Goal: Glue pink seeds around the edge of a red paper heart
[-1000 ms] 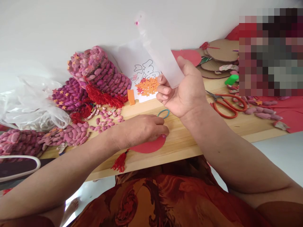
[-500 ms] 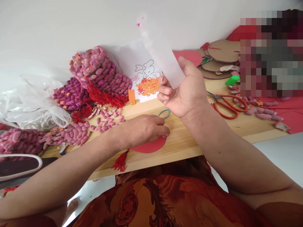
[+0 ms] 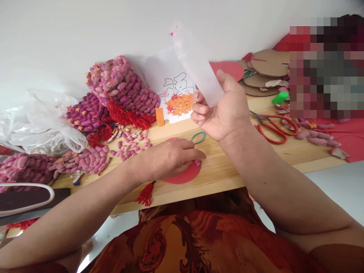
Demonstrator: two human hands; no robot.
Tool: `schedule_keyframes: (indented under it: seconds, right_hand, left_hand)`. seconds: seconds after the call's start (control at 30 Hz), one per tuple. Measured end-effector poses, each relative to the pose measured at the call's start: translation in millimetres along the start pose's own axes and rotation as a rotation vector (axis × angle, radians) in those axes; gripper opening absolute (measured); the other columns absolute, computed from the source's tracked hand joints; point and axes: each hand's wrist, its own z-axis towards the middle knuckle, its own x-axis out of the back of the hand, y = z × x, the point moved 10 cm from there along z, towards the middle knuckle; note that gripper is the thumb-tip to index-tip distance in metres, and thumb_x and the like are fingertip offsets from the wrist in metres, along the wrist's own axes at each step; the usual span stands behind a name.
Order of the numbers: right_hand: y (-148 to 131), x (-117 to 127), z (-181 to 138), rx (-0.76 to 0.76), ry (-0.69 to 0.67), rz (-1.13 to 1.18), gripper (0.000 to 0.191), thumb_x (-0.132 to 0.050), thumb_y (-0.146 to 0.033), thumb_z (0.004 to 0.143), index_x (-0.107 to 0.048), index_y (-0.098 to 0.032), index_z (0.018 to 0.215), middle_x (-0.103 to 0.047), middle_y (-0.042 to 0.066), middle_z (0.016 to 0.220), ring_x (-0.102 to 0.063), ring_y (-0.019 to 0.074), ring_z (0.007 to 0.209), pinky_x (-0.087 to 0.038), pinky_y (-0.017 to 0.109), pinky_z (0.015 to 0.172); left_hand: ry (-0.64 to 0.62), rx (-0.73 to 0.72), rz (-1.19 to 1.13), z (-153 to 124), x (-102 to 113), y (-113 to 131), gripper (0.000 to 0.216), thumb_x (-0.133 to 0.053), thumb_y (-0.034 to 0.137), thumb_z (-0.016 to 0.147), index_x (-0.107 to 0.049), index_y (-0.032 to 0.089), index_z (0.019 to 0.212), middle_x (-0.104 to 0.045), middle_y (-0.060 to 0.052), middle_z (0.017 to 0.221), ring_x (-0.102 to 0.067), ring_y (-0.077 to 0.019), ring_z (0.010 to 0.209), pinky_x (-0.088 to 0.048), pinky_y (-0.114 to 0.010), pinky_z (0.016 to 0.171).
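My right hand (image 3: 224, 110) is raised above the wooden table (image 3: 256, 151) and is closed round a translucent white glue bottle (image 3: 196, 64) with its tip pointing up and away. My left hand (image 3: 167, 157) lies on a red paper disc (image 3: 184, 175) near the table's front edge, its fingertips pinched on a small pink piece at the disc's right rim. A red tassel (image 3: 145, 194) hangs from the disc over the edge. A blue rubber band (image 3: 198, 137) lies just beyond my left fingers.
Stacks of pink-covered discs (image 3: 122, 89) and loose pink pieces (image 3: 133, 144) fill the left. A white sheet (image 3: 170, 81) with orange stars (image 3: 179, 104) leans on the wall. Red scissors (image 3: 274, 127), cardboard discs (image 3: 267, 62), a plastic bag (image 3: 40, 121) and another person at right.
The view has shifted slightly; both hands hold nearly the same pose. My left fingertips have stretched a little further right along the disc's rim.
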Motion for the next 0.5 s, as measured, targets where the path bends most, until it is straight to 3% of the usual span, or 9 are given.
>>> schedule_keyframes:
  seconds: [0.1,0.23,0.37,0.5]
  right_hand:
    - [0,-1,-1,-0.001,0.006,-0.007,0.043,-0.042,-0.055,0.101,-0.05,-0.023,0.074,-0.049,-0.001,0.058,-0.03,0.0112,0.045,-0.021,0.026,0.044]
    - [-1,0,-1,0.006,0.005,-0.004,0.043,-0.043,-0.056,0.1,-0.051,-0.023,0.074,-0.05,-0.001,0.057,-0.03,0.0114,0.045,-0.022,0.025,0.044]
    - [1,0,-1,-0.011,0.005,-0.006,0.049,-0.047,-0.066,0.097,-0.052,-0.024,0.074,-0.05,-0.001,0.059,-0.03,0.0116,0.046,-0.022,0.026,0.044]
    - [1,0,0,-0.007,-0.001,-0.009,0.053,-0.038,-0.066,0.101,-0.052,-0.023,0.072,-0.05,-0.001,0.058,-0.029,0.011,0.046,-0.021,0.025,0.044]
  left_hand:
    - [0.083,0.02,-0.008,-10,3,0,0.029,-0.048,0.014,0.103,-0.069,0.017,0.124,-0.065,-0.007,0.096,-0.064,-0.0148,0.087,-0.054,-0.025,0.081]
    - [0.151,0.089,0.019,-26,-3,-2,0.031,-0.047,0.018,0.106,-0.065,0.021,0.131,-0.066,-0.009,0.113,-0.066,-0.0175,0.102,-0.057,-0.03,0.091]
    - [0.105,0.104,0.077,-34,-11,6,0.037,-0.042,0.015,0.107,-0.057,0.02,0.141,-0.064,-0.01,0.128,-0.065,-0.0188,0.113,-0.057,-0.032,0.098]
    - [0.051,0.114,0.195,-32,-12,15,0.044,-0.035,0.01,0.107,-0.051,0.019,0.148,-0.065,-0.01,0.128,-0.065,-0.0196,0.115,-0.057,-0.031,0.096]
